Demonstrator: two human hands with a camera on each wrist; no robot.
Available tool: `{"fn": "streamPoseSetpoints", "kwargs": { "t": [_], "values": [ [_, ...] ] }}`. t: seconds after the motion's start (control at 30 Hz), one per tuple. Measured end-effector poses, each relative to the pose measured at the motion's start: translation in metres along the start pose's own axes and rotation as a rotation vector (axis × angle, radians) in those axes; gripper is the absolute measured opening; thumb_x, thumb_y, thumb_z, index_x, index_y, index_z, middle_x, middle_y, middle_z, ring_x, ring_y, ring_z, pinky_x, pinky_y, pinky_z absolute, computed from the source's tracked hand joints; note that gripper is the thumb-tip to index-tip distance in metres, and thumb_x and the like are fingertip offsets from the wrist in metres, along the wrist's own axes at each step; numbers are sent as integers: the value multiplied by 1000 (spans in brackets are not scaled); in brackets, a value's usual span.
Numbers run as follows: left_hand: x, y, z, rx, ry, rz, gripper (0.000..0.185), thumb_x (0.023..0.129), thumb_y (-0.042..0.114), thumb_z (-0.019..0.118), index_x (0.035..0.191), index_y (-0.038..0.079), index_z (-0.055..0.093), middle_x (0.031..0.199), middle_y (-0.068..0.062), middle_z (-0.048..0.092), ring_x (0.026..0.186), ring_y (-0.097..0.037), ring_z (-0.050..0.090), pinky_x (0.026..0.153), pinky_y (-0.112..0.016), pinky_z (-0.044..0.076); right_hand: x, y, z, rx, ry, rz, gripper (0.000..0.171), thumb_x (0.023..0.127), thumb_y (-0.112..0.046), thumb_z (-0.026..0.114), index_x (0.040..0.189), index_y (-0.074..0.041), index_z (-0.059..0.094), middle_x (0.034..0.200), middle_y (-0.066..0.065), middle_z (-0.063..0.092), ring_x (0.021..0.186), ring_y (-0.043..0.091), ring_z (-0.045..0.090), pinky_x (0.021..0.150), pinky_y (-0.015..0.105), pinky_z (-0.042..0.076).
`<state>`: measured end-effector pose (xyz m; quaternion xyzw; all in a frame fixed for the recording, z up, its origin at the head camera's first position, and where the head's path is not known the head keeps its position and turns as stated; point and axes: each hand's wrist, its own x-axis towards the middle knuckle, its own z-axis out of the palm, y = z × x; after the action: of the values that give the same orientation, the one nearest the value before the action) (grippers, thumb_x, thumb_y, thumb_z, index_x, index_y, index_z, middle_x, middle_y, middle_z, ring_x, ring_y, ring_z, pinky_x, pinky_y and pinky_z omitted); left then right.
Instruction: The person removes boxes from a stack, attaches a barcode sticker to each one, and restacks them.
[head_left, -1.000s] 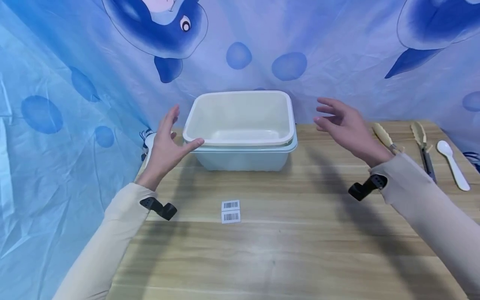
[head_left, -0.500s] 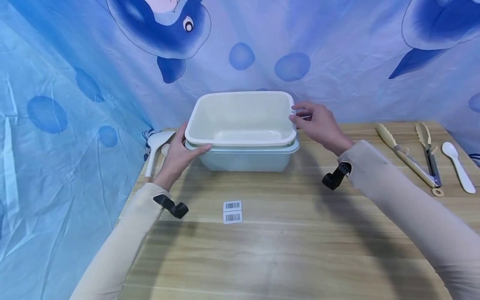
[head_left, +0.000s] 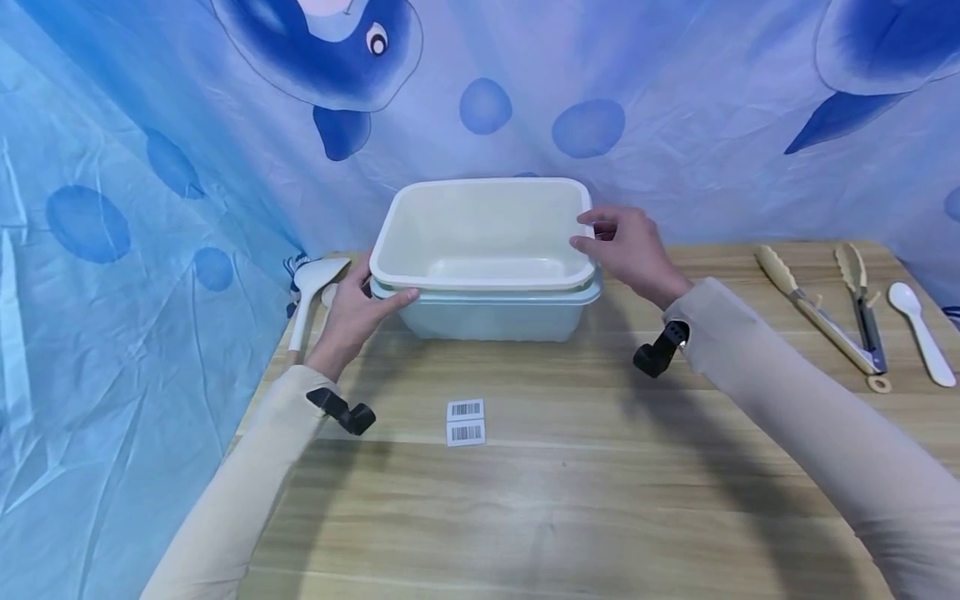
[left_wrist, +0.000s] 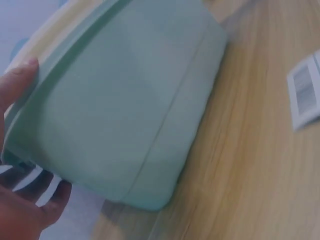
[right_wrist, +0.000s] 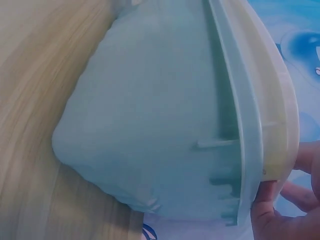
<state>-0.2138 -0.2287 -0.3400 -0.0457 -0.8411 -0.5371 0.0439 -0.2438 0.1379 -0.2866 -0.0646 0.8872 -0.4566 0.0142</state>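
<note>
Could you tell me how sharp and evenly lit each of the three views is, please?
Head view: sharp and evenly lit, with soft arm shadows on the table and straight edges bowed near the frame borders. Left wrist view: soft and hazy, the green tub and barcode label blurred. Right wrist view: also soft, the cream tub rim and fingers unsharp.

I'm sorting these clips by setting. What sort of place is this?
Probably a staged tabletop recording setup, not a real kitchen: a wooden table backed by a blue whale-print cloth, barcode stickers stuck on it, and tongs laid out beside nested basins.
</note>
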Motion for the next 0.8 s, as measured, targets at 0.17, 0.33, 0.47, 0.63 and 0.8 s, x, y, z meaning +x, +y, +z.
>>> {"fn": "streamPoseSetpoints", "kwargs": {
  "t": [0.17,0.33,0.47,0.63,0.8],
  "values": [
    [-1,-3,0,45,-9,9,82,78,46,78,145,44,32,147,1,46,135,-20,44,109,-48,39,3,0,-1,75,15,55,38,91,-19,66,127,-7,61,114,11,59,95,20,52,69,21,48],
    [-4,-6,1,43,9,16,75,79,45,77,144,36,40,142,0,49,132,-19,46,109,-47,38,8,-4,-1,185,21,105,34,90,-14,68,122,-4,63,97,5,55,83,17,49,64,18,47],
    [-6,-5,3,-16,17,26,72,81,37,78,143,31,42,141,-1,50,131,-19,46,109,-46,38,13,-6,0,271,16,145,32,89,-14,68,119,-5,62,92,3,51,77,15,49,63,19,47],
    [-8,-6,5,-12,32,7,72,81,35,78,144,27,42,141,-3,50,131,-20,46,110,-47,38,20,-6,4,350,25,162,22,88,-7,64,109,-8,59,86,3,43,66,12,42,57,21,44],
    [-8,-8,7,7,33,-5,72,81,38,78,143,26,43,140,-3,51,130,-21,47,110,-47,38,24,-7,10,371,79,188,21,86,-2,55,106,-8,55,84,3,37,68,13,38,52,21,37]
  ]
}}
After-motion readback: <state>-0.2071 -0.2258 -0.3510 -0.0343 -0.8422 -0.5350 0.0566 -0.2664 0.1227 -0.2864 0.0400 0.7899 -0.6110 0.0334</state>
